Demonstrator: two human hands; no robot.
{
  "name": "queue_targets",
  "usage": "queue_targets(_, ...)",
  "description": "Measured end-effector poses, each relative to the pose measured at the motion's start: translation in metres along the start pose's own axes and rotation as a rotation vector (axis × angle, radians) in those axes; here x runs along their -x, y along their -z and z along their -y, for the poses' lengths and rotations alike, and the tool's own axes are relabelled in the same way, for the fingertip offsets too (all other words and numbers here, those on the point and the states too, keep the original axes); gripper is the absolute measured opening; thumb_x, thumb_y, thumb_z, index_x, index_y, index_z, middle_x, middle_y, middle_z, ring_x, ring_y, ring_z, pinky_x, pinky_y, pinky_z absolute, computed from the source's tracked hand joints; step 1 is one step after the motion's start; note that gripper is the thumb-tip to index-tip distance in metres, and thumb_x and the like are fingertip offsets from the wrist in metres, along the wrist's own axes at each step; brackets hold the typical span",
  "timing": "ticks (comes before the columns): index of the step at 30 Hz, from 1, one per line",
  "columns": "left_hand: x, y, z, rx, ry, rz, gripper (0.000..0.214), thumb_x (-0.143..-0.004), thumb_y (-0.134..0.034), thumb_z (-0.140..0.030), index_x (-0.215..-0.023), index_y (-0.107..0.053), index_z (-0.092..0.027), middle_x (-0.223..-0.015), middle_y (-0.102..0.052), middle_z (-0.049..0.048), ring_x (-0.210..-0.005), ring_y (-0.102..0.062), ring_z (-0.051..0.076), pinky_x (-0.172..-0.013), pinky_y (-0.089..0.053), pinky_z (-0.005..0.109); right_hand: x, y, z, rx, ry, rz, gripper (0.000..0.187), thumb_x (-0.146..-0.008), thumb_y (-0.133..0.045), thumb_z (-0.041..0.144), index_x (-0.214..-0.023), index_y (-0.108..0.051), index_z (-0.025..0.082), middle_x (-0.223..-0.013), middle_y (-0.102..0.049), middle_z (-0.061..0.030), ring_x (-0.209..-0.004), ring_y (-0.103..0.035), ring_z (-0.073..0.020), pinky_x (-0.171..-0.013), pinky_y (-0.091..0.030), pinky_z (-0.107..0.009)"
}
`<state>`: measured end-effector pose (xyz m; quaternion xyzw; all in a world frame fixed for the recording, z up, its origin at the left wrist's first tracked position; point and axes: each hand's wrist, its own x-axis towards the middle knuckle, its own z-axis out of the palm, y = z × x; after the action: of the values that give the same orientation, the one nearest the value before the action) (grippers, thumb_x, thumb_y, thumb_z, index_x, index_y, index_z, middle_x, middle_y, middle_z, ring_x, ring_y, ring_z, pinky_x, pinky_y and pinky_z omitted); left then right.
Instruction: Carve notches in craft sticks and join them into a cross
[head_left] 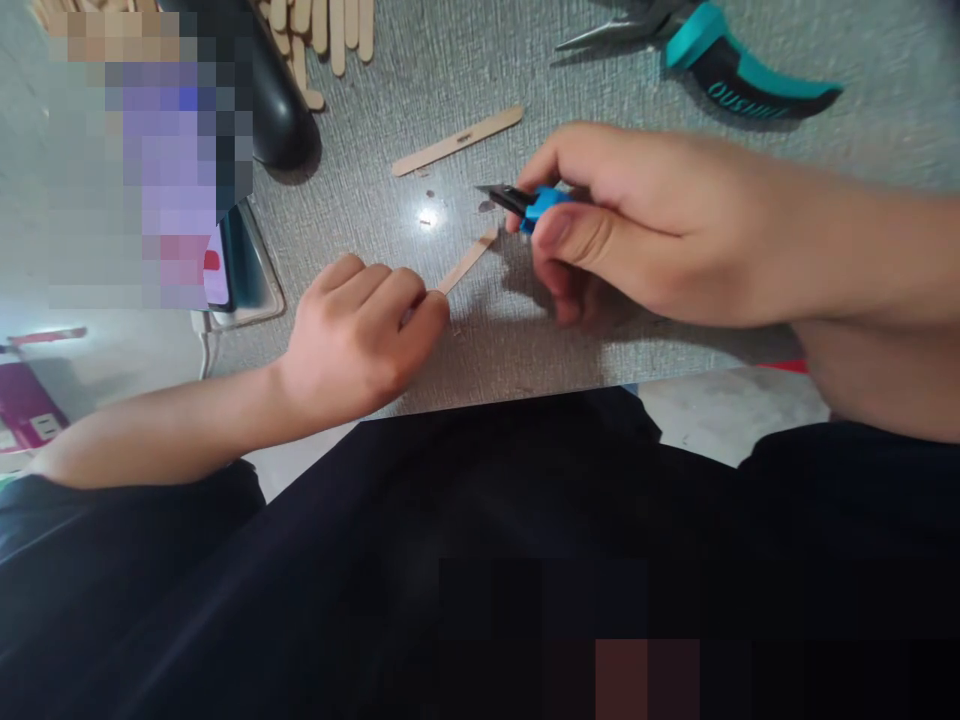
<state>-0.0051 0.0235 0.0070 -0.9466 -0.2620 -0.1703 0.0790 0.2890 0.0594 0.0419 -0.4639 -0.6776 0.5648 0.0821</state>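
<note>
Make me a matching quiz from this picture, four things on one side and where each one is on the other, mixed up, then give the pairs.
Things:
1. blue-handled cutters
2. thin wooden stick
3. teal pliers
4. pile of sticks

Places:
A. top edge, beside a black object
B. pinched in the left hand
C. lying loose, top right of the table
D. in the right hand

Pairs: 1-D, 2-B, 3-C, 4-A

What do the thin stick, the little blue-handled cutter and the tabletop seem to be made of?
The stick, pinched by the left hand, looks like pale unfinished wood: matte tan, flat, like a craft stick. The cutter in the right hand seems to have dark metal jaws and a blue handle, probably plastic or rubber. The tabletop looks like grey textured laminate or vinyl, with a slight sheen.
</note>
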Motion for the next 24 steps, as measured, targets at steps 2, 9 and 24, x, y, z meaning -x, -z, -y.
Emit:
queue_targets(2,0.0,-0.001,-0.003,0.042,0.001,-0.028,0.022,-0.111,-0.068,-0.013,-0.092,-0.08,-0.016,-0.077,-0.07,0.0023,-0.066,-0.054,0.016,-0.063,-0.039,0.038,-0.001,-0.002,0.001,-0.076,-0.038,0.059,0.02,-0.121,-0.057,0.047,-0.114,-0.06,0.028,-0.087,-0.077,0.0029,-0.072,-0.079,-0.0163,-0.065,-0.06,-0.031)
queue_targets(9,0.003,-0.005,-0.011,0.068,0.027,-0.041,0.032,-0.111,-0.055,-0.003,-0.09,-0.077,-0.015,-0.078,-0.068,0.0033,-0.067,-0.053,0.015,-0.063,-0.032,0.036,-0.004,-0.017,0.014,0.569,-0.124,-0.006,0.027,-0.12,-0.054,0.047,-0.111,-0.066,0.025,-0.076,-0.065,-0.0015,-0.067,-0.058,-0.0222,-0.07,-0.035,-0.037)
queue_targets(24,0.004,-0.009,-0.014,0.026,0.029,-0.109,0.036,-0.106,-0.054,0.008,-0.082,-0.065,-0.018,-0.075,-0.06,0.0013,-0.067,-0.052,0.015,-0.06,-0.031,0.034,-0.017,-0.027,0.037,0.839,-0.342,0.175,0.037,-0.119,-0.044,0.047,-0.133,-0.071,0.026,-0.074,-0.063,-0.0023,-0.058,-0.052,-0.0248,-0.067,-0.032,-0.039)
